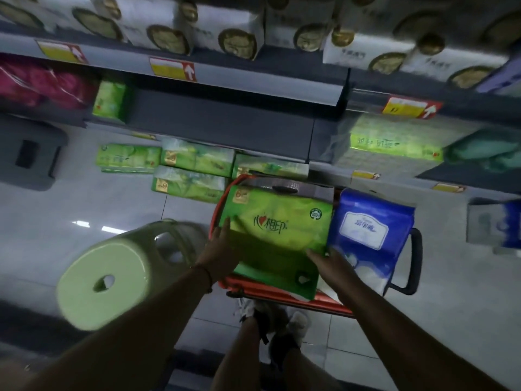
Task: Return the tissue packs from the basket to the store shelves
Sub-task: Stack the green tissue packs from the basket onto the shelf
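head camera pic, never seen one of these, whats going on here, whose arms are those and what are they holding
There is no machine here. The one picture comes from a wide-angle camera worn on a person's head, looking forward and down, so the two bare arms are the wearer's own, and the edges look bent.

Both hands are on a large green tissue pack: the left hand on its left side, the right hand at its lower right edge. The pack sits over a red basket on the floor, with a blue tissue pack beside it on the right.

Ahead are store shelves holding more green packs, with white boxes on the higher shelf. A pale green stool stands to the left. The wearer's shoes show below the basket.
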Tool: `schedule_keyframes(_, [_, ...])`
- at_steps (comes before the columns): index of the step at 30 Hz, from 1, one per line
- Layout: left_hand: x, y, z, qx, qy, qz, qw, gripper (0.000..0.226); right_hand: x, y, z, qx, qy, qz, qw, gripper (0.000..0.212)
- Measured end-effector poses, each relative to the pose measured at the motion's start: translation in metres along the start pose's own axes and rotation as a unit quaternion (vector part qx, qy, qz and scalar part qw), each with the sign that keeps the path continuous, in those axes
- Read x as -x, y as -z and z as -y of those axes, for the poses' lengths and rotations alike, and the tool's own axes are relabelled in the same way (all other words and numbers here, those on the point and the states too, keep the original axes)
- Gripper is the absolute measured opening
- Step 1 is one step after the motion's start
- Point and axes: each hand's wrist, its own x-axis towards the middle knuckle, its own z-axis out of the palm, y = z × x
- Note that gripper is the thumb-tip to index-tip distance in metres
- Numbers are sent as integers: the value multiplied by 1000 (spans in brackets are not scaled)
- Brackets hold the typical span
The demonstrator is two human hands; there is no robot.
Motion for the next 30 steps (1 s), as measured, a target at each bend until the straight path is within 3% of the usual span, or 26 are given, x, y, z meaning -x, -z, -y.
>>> schedule_keyframes(4, [-10, -11, -5, 92, 67, -83, 990, 96, -14, -9, -11, 22, 9, -56, 998, 53])
schedule_keyframes(6, [-16, -12, 3, 108, 101, -88, 985, 96, -15, -10, -13, 34, 21, -83, 996, 42])
schedule_keyframes(9, [-31, -14, 17, 157, 135, -72, 976, 113, -15, -6, -15, 46, 39, -98, 993, 31])
schedule_keyframes(13, [-8, -5, 3, 296, 133, -75, 943, 95, -11, 6, -16, 38, 56, -132, 989, 9])
schedule_keyframes(16, [30, 1, -14, 368, 91, -80, 922, 37, 2, 13, -4, -3, 59, -128, 990, 14])
schedule_keyframes(17, [36, 1, -12, 379, 87, -99, 916, 28, 7, 14, 2, -23, 61, -127, 990, 16])
schedule_keyframes(20, [48, 7, -2, 424, 67, -128, 894, 43, 21, 10, 22, -79, 61, -133, 986, 17])
schedule_keyframes(23, [52, 31, 6, 502, 61, -121, 854, 39, 31, -8, 51, -118, 66, -134, 982, 20])
schedule_keyframes(25, [48, 58, 12, 514, 46, -118, 848, 42, 30, -25, 75, -131, 75, -137, 979, 26])
schedule_keyframes(30, [7, 138, 33, 477, 49, -106, 871, 54, 11, -70, 148, -188, 77, -122, 972, 39])
